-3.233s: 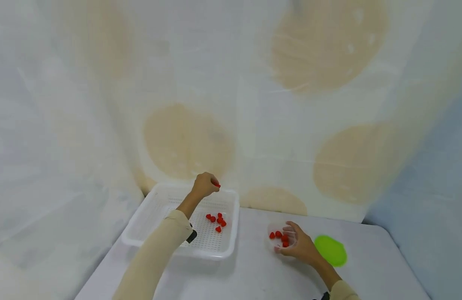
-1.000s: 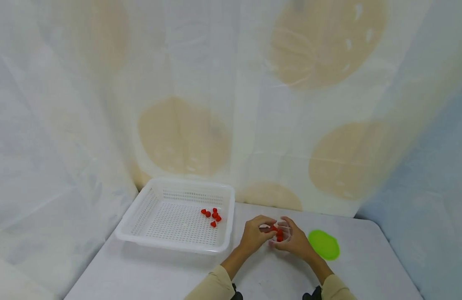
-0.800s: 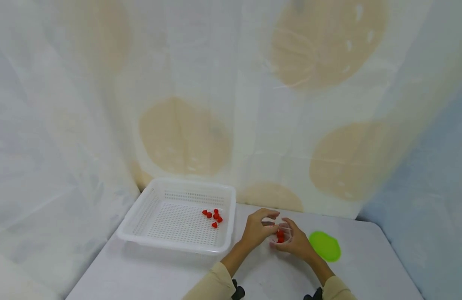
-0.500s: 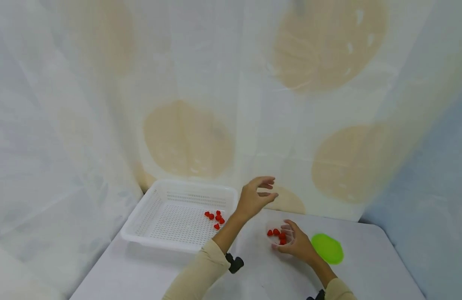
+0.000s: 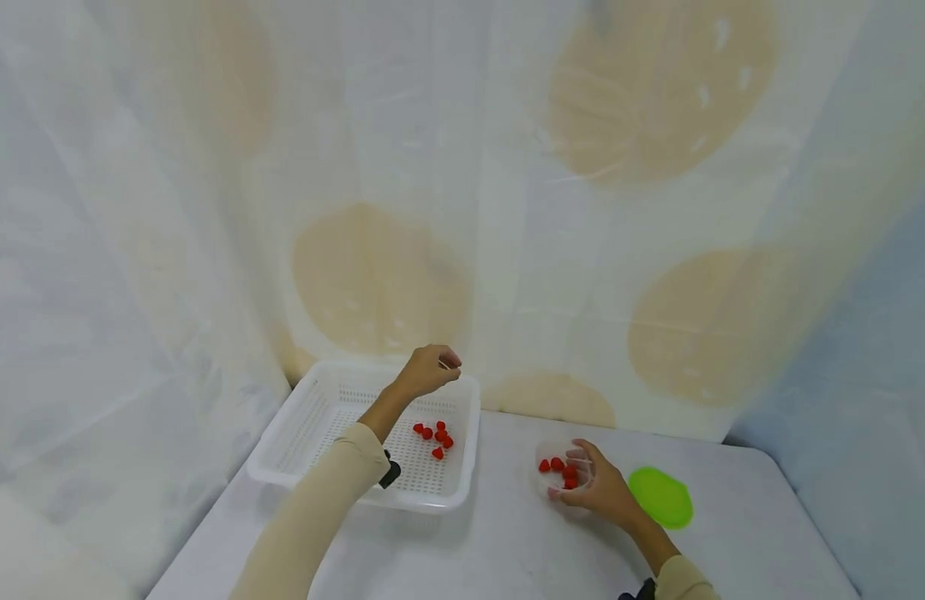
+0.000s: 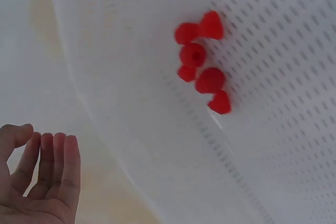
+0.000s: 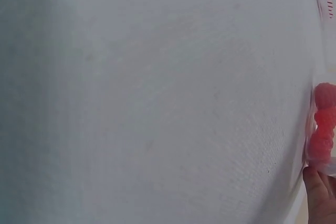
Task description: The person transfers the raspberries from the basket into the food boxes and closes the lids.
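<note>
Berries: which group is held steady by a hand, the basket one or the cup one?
The cup group: the right hand holds that cup. The basket group lies untouched below the raised left hand.

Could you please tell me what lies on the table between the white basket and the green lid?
In the head view, between the white basket and the green lid sits a small clear cup of red berries, held by the right hand.

No readable text, labels, brands or numbers anywhere.

table (image 5: 507, 550) | white perforated basket (image 5: 305, 425) left | clear cup (image 5: 556, 479) centre | green lid (image 5: 661, 497) right
</note>
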